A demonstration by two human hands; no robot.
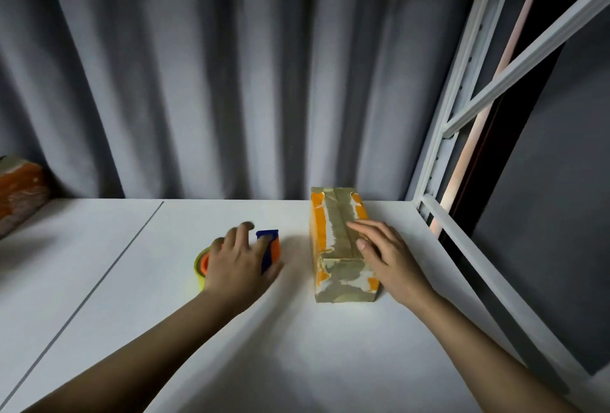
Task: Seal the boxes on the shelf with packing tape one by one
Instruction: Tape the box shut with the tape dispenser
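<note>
No text, label or number can be read anywhere. The box on the shelf shows only torn orange paper and tape.
</note>
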